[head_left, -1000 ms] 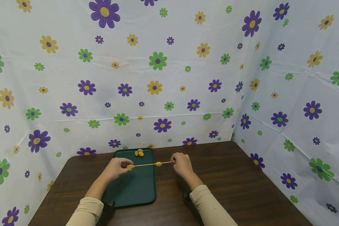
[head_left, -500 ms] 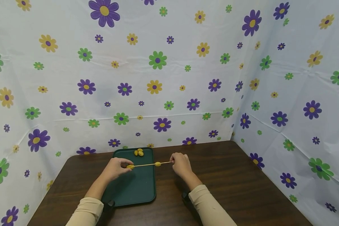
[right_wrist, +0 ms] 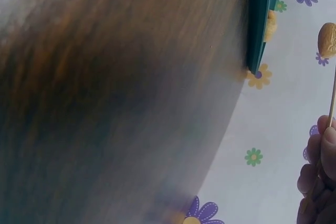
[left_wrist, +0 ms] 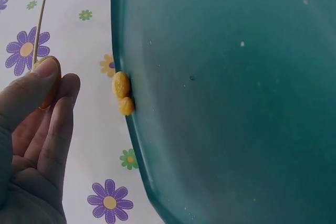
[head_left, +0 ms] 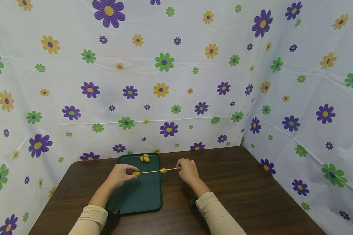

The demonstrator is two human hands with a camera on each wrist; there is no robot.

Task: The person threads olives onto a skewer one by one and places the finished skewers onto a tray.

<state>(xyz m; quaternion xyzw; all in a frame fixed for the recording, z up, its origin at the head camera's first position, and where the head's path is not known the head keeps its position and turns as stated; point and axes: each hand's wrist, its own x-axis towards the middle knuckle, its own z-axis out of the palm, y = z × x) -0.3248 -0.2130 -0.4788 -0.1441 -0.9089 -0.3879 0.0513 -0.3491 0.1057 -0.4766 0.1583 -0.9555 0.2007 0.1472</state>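
Observation:
A thin wooden skewer (head_left: 151, 171) spans the gap between the hands, nearly level above the tray and table. One small yellow oval fruit (head_left: 163, 170), date-like and wrinkled in the right wrist view, is threaded partway along it. The left hand (head_left: 119, 174) pinches a second yellow fruit (left_wrist: 52, 95) between thumb and fingers, at the skewer's left end. Whether the tip has pierced that fruit I cannot tell. The right hand (head_left: 189, 171) grips the skewer's other end, its fingers (right_wrist: 313, 148) curled round the stick.
A dark green tray (head_left: 141, 195) lies on the brown wooden table (head_left: 238, 189), under and beside the left hand. Three more yellow fruits (head_left: 146, 159) sit together at its far end. A flower-printed white sheet (head_left: 194, 104) hangs behind the table and along its right side.
The right hand has edged slightly left, bringing the skewer and its threaded fruit closer to the left hand. The left hand has barely moved and still pinches its fruit.

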